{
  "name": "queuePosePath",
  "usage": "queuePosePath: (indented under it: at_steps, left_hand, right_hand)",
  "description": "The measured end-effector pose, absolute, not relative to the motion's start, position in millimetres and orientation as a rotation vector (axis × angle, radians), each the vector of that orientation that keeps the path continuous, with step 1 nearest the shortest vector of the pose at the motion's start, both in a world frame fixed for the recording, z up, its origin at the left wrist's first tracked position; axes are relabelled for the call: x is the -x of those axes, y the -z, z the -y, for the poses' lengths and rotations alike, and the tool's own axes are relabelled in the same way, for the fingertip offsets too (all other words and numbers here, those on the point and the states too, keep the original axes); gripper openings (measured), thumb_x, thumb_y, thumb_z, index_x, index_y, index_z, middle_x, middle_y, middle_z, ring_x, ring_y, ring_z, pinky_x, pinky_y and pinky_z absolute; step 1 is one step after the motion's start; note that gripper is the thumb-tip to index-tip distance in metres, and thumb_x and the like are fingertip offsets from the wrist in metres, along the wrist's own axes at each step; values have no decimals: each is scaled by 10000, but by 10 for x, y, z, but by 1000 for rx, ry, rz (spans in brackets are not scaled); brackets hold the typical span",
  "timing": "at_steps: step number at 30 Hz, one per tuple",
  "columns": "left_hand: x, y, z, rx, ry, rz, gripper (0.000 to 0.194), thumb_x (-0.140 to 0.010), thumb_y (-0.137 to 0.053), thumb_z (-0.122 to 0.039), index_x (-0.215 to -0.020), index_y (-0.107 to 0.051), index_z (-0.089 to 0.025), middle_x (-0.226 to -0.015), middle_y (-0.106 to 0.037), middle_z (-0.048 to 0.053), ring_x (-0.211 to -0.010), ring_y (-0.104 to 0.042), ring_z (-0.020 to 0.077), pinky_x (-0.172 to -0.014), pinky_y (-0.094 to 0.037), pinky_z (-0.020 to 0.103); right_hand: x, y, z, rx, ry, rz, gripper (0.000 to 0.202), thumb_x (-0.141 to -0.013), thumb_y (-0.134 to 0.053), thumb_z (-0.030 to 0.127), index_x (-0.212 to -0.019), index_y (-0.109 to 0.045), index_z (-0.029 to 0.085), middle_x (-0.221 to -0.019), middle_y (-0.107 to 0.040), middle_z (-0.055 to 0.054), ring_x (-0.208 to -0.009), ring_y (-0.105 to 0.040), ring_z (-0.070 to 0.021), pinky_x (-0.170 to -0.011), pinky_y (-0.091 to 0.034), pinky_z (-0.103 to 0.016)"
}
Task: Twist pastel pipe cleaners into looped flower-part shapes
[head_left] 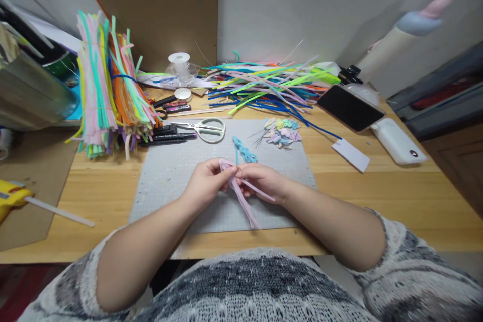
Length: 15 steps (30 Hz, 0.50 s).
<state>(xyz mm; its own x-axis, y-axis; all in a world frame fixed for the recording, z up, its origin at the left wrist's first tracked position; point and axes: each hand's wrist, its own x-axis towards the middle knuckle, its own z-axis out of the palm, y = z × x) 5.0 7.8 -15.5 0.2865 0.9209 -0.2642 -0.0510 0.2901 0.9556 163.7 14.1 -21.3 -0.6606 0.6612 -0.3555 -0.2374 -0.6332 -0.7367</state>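
Pinching pale pink strips, both hands (233,176) close together over the grey mat (166,176), the strips (243,201) perhaps pipe cleaners.

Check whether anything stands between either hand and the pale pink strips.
Nothing visible does: the left hand and right hand both hold the pale pink strips directly. The blue looped piece lies beyond them on the grey mat, not in between.
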Motion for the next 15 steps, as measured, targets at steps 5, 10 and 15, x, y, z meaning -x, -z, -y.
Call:
queuePosePath:
  at_steps: [5, 10, 15]
  left_hand:
    - [-40, 147, -77, -1065, -841, -1081, 259, -706, -707, -367, -683, -619, -125, -559, -630, 9, -438, -448, 60, -440, -336, 184]
    - [-66, 122, -56, -1107, -805, -1059, 258, -714, -697, -368, -680, -627, -122, -566, -638, 15, -442, -458, 64, -441, -340, 186]
    - [-59, 104, -60, -1101, -815, -1080, 265, -706, -701, -374, -687, -626, -120, -562, -636, 13, -435, -455, 61, -432, -337, 181]
  right_hand:
    - [-1633, 213, -141, 835, -2287, 913, 130, -706, -554, 205, -670, -612, 95, -654, -598, -58, -487, -467, -84, -400, -329, -178]
    - [-1632, 218, -147, 891, -2271, 968, 129, -671, -534, 177, -647, -620, 84, -572, -554, -37, -451, -443, -80, -398, -332, -182]
    - [-1634, 233, -148, 859, -2269, 967, 123, -690, -552, 192, -629, -596, 95, -587, -545, -30, -458, -461, -81, -401, -343, -182]
